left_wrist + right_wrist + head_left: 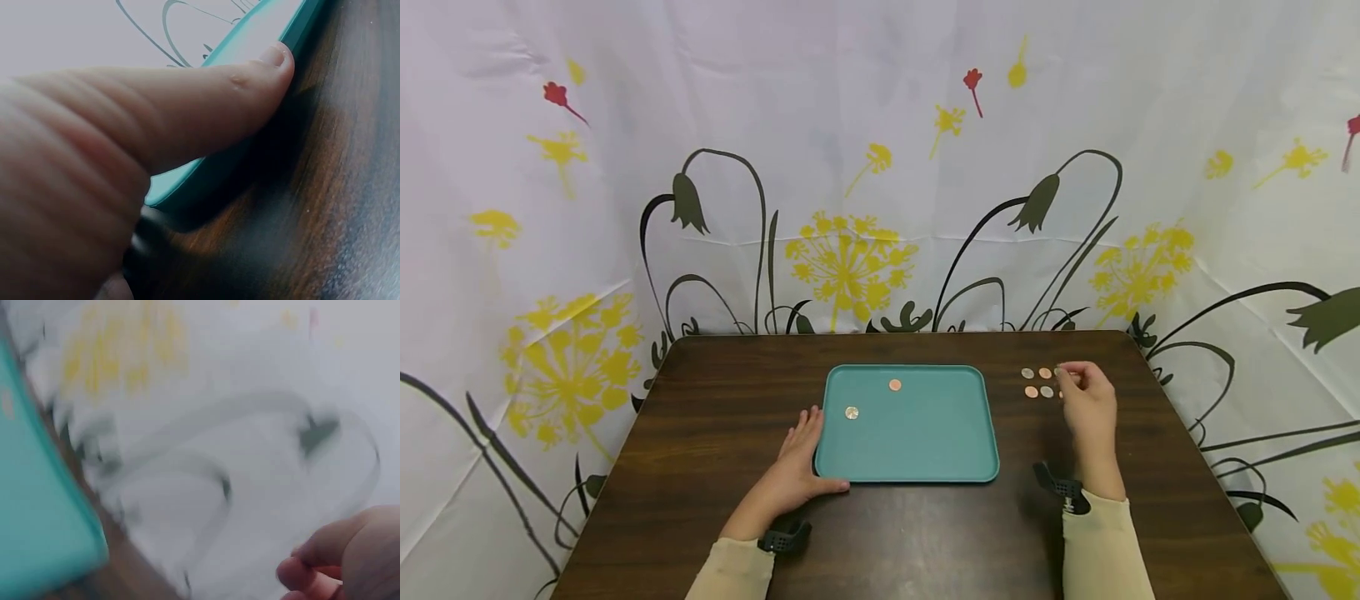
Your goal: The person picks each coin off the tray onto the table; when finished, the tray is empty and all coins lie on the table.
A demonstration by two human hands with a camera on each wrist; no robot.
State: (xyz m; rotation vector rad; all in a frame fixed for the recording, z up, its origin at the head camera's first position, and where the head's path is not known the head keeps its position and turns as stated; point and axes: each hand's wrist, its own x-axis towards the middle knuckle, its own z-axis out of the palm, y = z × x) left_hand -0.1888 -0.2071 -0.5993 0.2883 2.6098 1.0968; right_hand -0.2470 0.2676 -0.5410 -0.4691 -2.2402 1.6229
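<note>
My left hand (801,471) lies against the left side of a teal tray (925,450), fingers straight along the edge. Its thumb (212,103) rests at the tray's front left corner. Inside the tray are a copper coin (895,385) near the back and a shinier coin (852,412) farther left. To the tray's right, my right hand (1088,408) is over two short rows of coins, thumb and forefinger pinching a silvery coin (1057,372). In the right wrist view, the curled fingers (297,575) meet at the tips. Part of the rows is hidden behind this hand.
Silver and copper coins, among them a copper coin (1031,392), lie between the tray and my right hand. The dark wooden table (910,542) ends at the back against a white flower-patterned curtain (865,100), which also hangs on both sides.
</note>
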